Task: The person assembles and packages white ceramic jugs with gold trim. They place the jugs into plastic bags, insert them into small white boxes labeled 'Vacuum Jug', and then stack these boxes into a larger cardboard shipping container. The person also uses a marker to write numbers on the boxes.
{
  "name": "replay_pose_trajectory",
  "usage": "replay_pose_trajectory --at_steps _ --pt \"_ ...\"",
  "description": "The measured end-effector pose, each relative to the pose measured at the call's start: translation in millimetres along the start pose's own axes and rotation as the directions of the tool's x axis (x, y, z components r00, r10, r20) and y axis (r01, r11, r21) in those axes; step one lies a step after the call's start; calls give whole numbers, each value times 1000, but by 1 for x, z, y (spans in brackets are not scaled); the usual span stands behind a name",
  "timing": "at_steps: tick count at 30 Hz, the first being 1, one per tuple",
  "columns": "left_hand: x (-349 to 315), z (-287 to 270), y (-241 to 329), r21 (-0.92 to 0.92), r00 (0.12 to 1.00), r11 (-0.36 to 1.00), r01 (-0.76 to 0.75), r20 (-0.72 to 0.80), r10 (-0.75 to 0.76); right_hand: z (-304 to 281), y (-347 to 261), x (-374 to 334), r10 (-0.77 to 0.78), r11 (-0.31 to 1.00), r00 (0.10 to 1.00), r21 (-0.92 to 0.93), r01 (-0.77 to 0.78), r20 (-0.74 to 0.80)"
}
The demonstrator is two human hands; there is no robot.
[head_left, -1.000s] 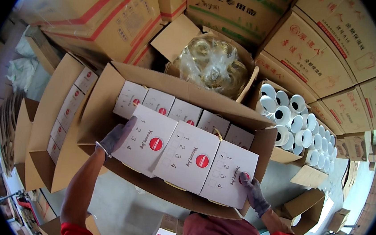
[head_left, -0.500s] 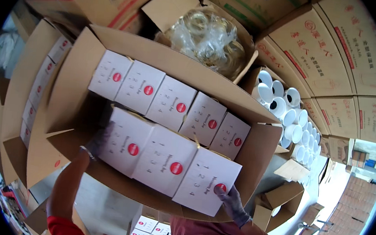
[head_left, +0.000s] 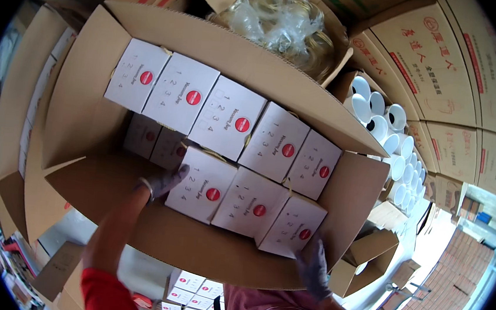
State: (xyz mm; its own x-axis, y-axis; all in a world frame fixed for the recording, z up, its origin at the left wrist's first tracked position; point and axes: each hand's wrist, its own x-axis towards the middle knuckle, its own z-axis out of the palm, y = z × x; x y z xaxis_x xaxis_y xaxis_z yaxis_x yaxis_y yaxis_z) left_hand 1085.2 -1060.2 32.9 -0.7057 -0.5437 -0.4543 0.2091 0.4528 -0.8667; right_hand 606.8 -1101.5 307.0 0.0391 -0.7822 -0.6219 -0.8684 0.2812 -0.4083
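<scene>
A large open cardboard carton [head_left: 216,249] is in front of me, holding white boxes with red round labels. Several stand in the far row, including a white box [head_left: 227,118]. Three make up the near row, among them a white box [head_left: 250,202]; lower boxes [head_left: 142,135] show in the gap at the left. My left hand [head_left: 166,182], in a grey glove, reaches into the carton with fingers stretched against the left end of the near row. My right hand [head_left: 313,270], also gloved, is open by the row's right end, over the carton's near wall; fingertip contact is unclear.
Behind stands a box of clear plastic bags with gold-coloured rings [head_left: 277,19]. White cylinders [head_left: 399,144] fill a carton at the right, beside stacked brown cartons [head_left: 427,58]. Another carton [head_left: 40,137] adjoins at the left. More white boxes [head_left: 192,292] sit below.
The three-box row, pressed between my hands before, has gone lower into the carton and sits against the far row. My right hand has slipped down off its box; my left has moved right.
</scene>
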Motion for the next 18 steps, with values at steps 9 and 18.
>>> replay_pose_trajectory --at_steps 9,18 --pt "22 -15 -153 -264 493 -663 701 851 181 134 32 124 -776 398 585 -536 744 235" --pt "-169 -262 -223 -430 -233 -870 239 845 -482 84 10 80 -727 572 647 -318 756 231"
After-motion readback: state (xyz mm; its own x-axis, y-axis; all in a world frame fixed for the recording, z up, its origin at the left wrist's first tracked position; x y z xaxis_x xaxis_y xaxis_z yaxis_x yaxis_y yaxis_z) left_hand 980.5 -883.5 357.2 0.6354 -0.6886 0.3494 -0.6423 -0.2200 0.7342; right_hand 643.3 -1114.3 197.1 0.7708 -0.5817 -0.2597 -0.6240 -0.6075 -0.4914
